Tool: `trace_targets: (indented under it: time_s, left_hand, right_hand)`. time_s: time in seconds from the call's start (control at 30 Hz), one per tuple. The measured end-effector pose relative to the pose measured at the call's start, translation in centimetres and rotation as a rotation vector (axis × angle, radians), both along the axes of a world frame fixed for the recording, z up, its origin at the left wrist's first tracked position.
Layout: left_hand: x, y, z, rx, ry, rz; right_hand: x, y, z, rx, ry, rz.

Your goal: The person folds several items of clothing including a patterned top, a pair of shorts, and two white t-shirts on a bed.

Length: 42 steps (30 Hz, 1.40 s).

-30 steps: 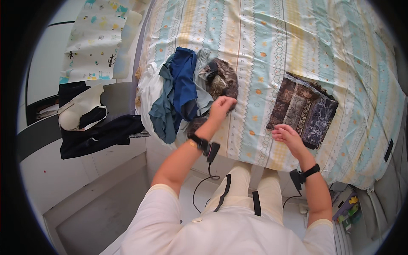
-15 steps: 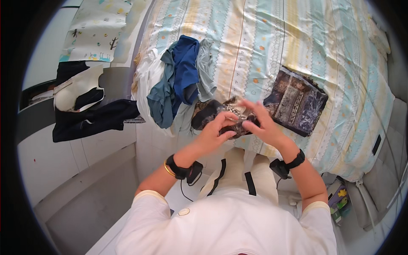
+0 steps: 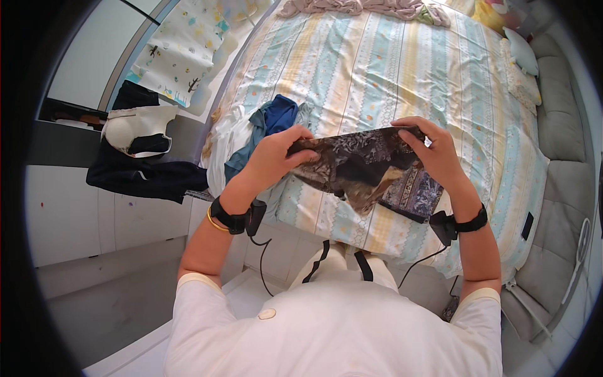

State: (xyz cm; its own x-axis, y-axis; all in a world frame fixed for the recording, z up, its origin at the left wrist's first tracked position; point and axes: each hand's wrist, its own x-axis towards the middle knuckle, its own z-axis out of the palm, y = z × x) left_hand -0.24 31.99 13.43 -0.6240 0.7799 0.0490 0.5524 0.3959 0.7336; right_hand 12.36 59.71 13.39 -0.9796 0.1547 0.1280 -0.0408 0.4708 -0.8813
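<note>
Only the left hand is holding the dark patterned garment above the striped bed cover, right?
Not only the left hand: the head view shows the right hand also gripping the dark patterned garment, at the other end of its upper edge. It is indeed above the striped bed cover.

Your left hand [image 3: 274,157] and right hand [image 3: 438,156], close together half a second ago, have spread apart, each now gripping one end of the patterned garment [image 3: 352,160]. Bunched before, it now stretches between your grips, upper edge nearly straight, middle drooping below. It now hides part of the folded cloth [image 3: 419,196] below your right grip. Beyond both grips, rumpled pinkish cloth [image 3: 377,6] has come into view.
</note>
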Motion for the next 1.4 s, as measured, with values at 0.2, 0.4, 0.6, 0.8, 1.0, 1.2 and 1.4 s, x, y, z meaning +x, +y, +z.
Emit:
trace_targets:
  time_s: [0.2,0.4,0.6,0.8,1.0,1.2,1.4]
  left_hand:
    - [-0.3,2.4,1.7,0.103,0.253,-0.136]
    - [-0.2,4.0,5.1,0.004,0.391,-0.217]
    - [3.0,6.1,8.4,-0.249,0.553,-0.543]
    - [1.7,8.4,2.8,-0.328,0.340,-0.364]
    - [2.7,10.9,-0.3,0.008,-0.062,-0.087]
    - [5.5,13.1,2.1,0.481,-1.021,0.020]
    - [5.0,13.3,1.2,0.361,-0.584,-0.010]
  right_hand:
    - [3.1,2.7,0.9,-0.211,-0.076,0.147]
    - [5.1,4.8,3.4,0.175,0.033,0.152]
    - [5.7,5.0,5.5,0.161,0.005,-0.049]
    - [4.7,4.0,3.7,0.321,0.164,-0.063]
    - [5.7,0.7,0.6,0.333,0.194,0.147]
    - [6.5,-0.7,0.1,0.603,0.383,-0.166]
    - [6.3,1.4,-0.6,0.218,0.215,-0.194]
